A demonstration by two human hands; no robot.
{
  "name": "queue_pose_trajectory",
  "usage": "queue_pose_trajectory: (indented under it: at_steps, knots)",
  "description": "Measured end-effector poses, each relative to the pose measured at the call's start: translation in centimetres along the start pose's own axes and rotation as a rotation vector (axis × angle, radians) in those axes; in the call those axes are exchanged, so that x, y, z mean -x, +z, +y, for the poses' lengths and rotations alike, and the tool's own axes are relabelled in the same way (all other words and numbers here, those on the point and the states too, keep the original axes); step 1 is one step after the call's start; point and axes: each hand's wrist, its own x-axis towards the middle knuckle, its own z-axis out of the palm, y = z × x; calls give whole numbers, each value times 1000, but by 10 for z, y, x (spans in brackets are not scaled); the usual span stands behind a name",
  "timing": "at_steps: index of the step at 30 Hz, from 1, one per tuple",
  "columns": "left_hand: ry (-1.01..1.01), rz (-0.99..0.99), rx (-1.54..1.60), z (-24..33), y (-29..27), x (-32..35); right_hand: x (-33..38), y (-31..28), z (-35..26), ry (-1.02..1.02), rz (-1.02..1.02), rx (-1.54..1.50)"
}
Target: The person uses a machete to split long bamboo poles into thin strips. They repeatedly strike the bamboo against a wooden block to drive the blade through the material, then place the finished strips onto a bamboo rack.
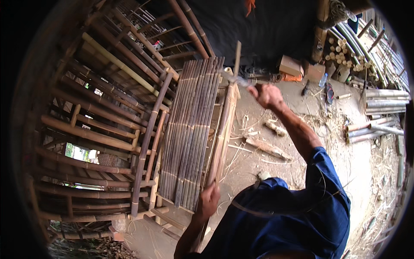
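Note:
My right hand [268,96] is closed round the handle of a knife with a pale blade [235,79], smeared by motion. The blade is over the far end of a split bamboo pole [223,134], close to an upright bamboo strip [237,58]. Nearer to me, my left hand [209,199] is closed round the near part of that pole; the fingers are partly hidden. Just left of the pole lies a slatted bamboo panel [189,129], made of several dark poles side by side on a bamboo frame.
Bamboo racks [142,142] stand close on the left. Offcuts [267,146] and shavings litter the dirt floor at right. Cardboard boxes [291,65], a plastic bottle [323,80] and stacked bamboo poles [386,103] are farther right. A dark sheet [263,34] hangs at the back.

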Motion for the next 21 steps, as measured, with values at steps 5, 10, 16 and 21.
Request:
queue_pose_trajectory:
  at_steps: [5,10,16,21]
  knots:
    - [-312,-195,-37,-13,-31,61,-44,-21,56,82,180,-73]
    - [4,-186,-231,-57,-60,122,-72,-12,198,206,514,-112]
    - [-492,-218,172,-58,-26,43,29,70,103,320,360,-1123]
    - [-518,-370,546,-104,31,-44,180,189,-2,428,-41,-1446]
